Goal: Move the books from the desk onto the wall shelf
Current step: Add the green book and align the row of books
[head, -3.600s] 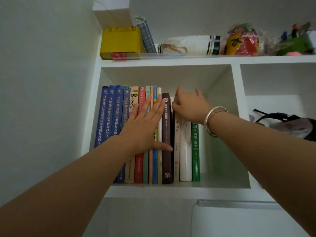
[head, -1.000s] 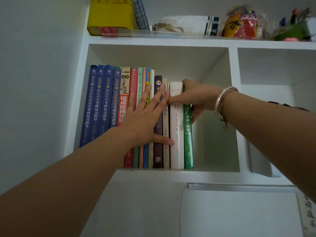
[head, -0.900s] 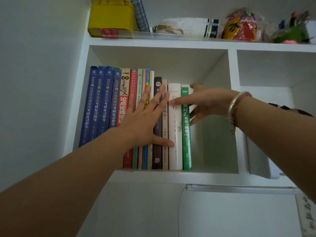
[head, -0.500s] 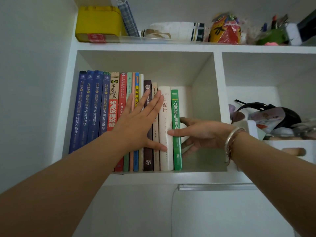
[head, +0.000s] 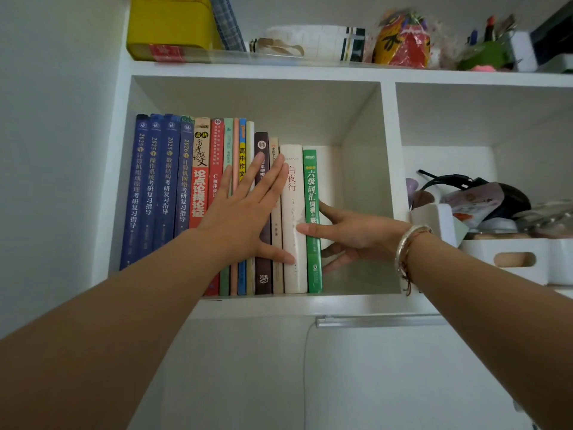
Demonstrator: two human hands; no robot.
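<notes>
Several books stand upright in the left bay of the white wall shelf (head: 263,305), from blue spines (head: 155,187) on the left to a white book (head: 293,274) and a green book (head: 312,187) at the right end. My left hand (head: 245,218) lies flat, fingers spread, against the spines in the middle of the row, its thumb on the white book. My right hand (head: 353,234) cups the green book's outer side, with the thumb across its spine and the fingers behind its cover.
Right of the green book the bay has free room up to the divider (head: 389,181). The right bay holds black headphones (head: 465,181) and a white bin (head: 511,259). On top sit a yellow box (head: 167,23), a bag and colourful packets.
My right hand slid from the tops of the white and green books down to their middle, and now grips the green book's side. My left hand stayed flat on the spines.
</notes>
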